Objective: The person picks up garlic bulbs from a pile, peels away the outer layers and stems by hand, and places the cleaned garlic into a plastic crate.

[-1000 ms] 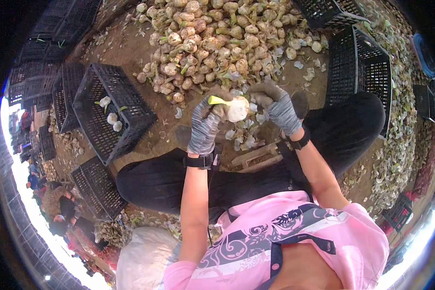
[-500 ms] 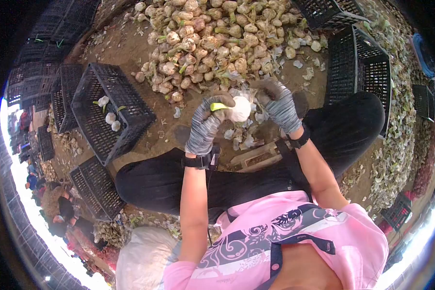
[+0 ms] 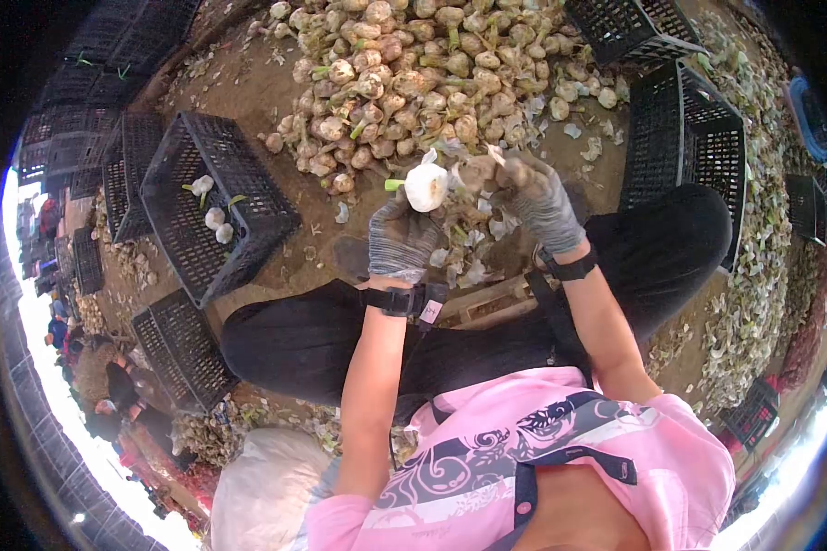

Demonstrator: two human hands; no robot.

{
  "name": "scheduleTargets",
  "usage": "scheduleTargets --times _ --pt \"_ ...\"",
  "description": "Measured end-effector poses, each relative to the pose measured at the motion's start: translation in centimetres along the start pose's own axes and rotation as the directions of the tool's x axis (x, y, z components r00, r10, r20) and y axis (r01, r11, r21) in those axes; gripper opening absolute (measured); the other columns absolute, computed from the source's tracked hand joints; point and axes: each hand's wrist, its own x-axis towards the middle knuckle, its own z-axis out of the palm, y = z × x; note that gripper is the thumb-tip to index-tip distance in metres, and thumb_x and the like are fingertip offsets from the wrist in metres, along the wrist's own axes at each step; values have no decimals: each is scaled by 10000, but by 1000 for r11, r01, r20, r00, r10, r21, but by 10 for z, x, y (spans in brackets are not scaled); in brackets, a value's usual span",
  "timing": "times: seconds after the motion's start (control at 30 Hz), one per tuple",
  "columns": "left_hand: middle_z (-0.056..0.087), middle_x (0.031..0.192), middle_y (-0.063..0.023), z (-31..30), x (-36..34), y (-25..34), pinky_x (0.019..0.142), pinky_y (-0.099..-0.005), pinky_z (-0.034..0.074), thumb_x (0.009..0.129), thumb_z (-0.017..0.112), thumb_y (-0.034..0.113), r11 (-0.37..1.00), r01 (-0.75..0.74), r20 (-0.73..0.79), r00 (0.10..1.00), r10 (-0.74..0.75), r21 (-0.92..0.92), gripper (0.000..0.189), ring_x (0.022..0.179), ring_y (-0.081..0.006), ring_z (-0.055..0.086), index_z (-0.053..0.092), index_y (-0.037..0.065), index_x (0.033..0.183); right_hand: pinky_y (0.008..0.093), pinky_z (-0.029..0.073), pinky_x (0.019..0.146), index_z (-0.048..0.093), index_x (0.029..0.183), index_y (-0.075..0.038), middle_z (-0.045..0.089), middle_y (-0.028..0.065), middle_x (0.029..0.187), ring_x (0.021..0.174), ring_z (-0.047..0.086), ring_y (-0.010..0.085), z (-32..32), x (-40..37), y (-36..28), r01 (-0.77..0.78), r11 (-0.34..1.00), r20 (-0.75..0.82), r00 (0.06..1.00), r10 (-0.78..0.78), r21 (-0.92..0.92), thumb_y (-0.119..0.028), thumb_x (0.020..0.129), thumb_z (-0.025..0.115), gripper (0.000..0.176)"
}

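Observation:
My gloved left hand [image 3: 397, 237] holds a peeled white garlic bulb [image 3: 426, 186] with a short green stem, raised in front of me. My gloved right hand [image 3: 535, 196] is just right of the bulb, its fingers pinched on a scrap of papery garlic skin [image 3: 494, 154]. Both hands hover over loose white peels [image 3: 473, 248] on the dirt between my knees. A large heap of unpeeled garlic [image 3: 404, 73] lies on the ground just beyond my hands.
A black plastic crate [image 3: 207, 207] at the left holds a few peeled bulbs. More black crates stand at the left, top right [image 3: 685, 138] and far right. Heaps of peelings [image 3: 753, 266] line the right side. People crouch at the lower left [image 3: 124, 386].
My left hand has lifted the bulb higher and turned it. My right hand has pulled away to the right with a strip of skin.

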Motion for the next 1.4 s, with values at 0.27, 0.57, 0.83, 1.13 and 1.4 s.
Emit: scheduleTargets --times 0.27,0.57,0.83,1.13,1.4 --pt "569 1005 -136 -28 9 67 664 -319 509 781 534 107 939 -324 -226 929 293 -115 291 873 -221 571 510 10 1054 258 493 566 496 1071 22 603 76 832 647 591 132 -21 11 51 -213 944 -60 977 205 -251 -191 806 606 356" --pt "583 811 -47 1 9 140 610 -295 497 769 638 214 635 -678 -144 634 760 370 204 685 -165 561 563 50 864 297 442 745 511 1085 30 610 128 949 837 561 205 2 8 45 -315 841 -88 947 309 -441 -197 787 608 388" --pt "437 1249 -179 -96 124 117 910 -406 390 747 515 207 -642 546 -301 836 459 539 547 1126 -332 447 384 126 1271 364 448 769 481 1177 -92 588 178 1008 910 572 307 2 1 69 -18 410 45 989 143 -912 -243 755 623 470" --pt "423 1253 -204 -189 159 120 929 -421 358 787 571 338 -573 482 -281 869 406 663 563 1159 -320 416 411 34 1233 266 444 694 548 1076 -23 608 77 899 791 550 140 5 5 60 -151 731 -65 987 144 -666 -87 793 561 291" --pt "557 1055 -68 0 81 25 798 -281 444 760 646 136 542 -147 142 989 52 828 387 949 -166 537 507 19 1102 274 445 789 502 1138 -6 579 86 1016 897 549 157 22 10 15 -64 995 -130 990 54 -77 -181 871 508 319"
